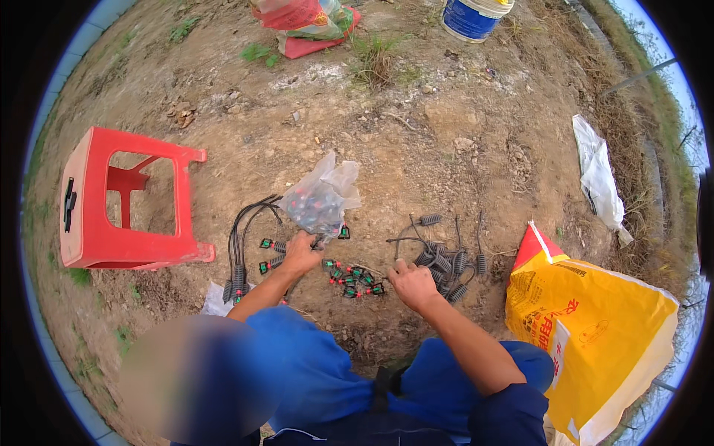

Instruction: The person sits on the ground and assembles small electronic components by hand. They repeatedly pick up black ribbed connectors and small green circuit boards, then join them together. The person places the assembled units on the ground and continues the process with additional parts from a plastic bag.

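My left hand [301,255] is closed, its fingertips at a small dark piece just below a clear plastic bag [321,197] holding small parts with red and blue bits. My right hand [411,285] has curled fingers beside a pile of grey ribbed cylinders with black tubes [445,262]; what it pinches, if anything, is too small to make out. Between the hands lies a cluster of small green-and-black sprinkler heads [353,280] with red bits. Left of my left hand, several black tubes [236,249] with grey ribbed ends and green tips lie together.
A red plastic stool [141,249] lies on its side at the left. A yellow sack [595,327] lies near right, with a white sack [599,175] beyond it. At the far side are a red-and-green sack [316,26] and a blue-and-white bucket [474,18]. The ground is bare soil.
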`<state>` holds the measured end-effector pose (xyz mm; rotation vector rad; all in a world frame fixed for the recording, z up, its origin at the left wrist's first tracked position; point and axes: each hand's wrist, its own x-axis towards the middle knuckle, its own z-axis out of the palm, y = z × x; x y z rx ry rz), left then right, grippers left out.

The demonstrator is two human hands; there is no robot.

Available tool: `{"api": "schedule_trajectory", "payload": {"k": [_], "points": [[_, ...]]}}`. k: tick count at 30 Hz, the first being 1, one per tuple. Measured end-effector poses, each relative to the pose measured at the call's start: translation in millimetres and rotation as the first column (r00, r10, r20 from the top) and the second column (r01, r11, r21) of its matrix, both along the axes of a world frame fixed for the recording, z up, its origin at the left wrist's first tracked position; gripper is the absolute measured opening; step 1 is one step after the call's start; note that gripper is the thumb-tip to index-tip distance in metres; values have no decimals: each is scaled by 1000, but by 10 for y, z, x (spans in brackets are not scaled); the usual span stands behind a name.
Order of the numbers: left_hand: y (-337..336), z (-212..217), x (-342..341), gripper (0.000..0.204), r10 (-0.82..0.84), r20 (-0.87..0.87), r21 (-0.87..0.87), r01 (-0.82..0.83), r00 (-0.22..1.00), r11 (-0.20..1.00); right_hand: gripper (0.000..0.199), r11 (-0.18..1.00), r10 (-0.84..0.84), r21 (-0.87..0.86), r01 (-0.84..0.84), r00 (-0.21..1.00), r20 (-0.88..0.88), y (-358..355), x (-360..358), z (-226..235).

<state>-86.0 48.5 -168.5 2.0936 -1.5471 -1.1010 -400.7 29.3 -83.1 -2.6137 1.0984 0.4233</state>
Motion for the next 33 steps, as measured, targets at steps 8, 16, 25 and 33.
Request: {"api": "schedule_trajectory", "payload": {"k": [8,16,25,33], "points": [[-145,875,224,68,-340,97,187,318,936,929,32,945,-325,176,274,822,467,-266,-74,1680],[-783,3049,-637,73,-704,-276,-186,683,654,707,45,417,-903,898,144,-45,426,-384,-320,2296],[-517,2838,-1318,37,-101,-789,86,272,606,958,38,465,-859,884,42,-220,462,-731,-512,2400],[-572,2778,-1361,27,-163,-844,-1,303,511,953,36,449,-841,887,105,-287,459,-798,-629,2296]]}}
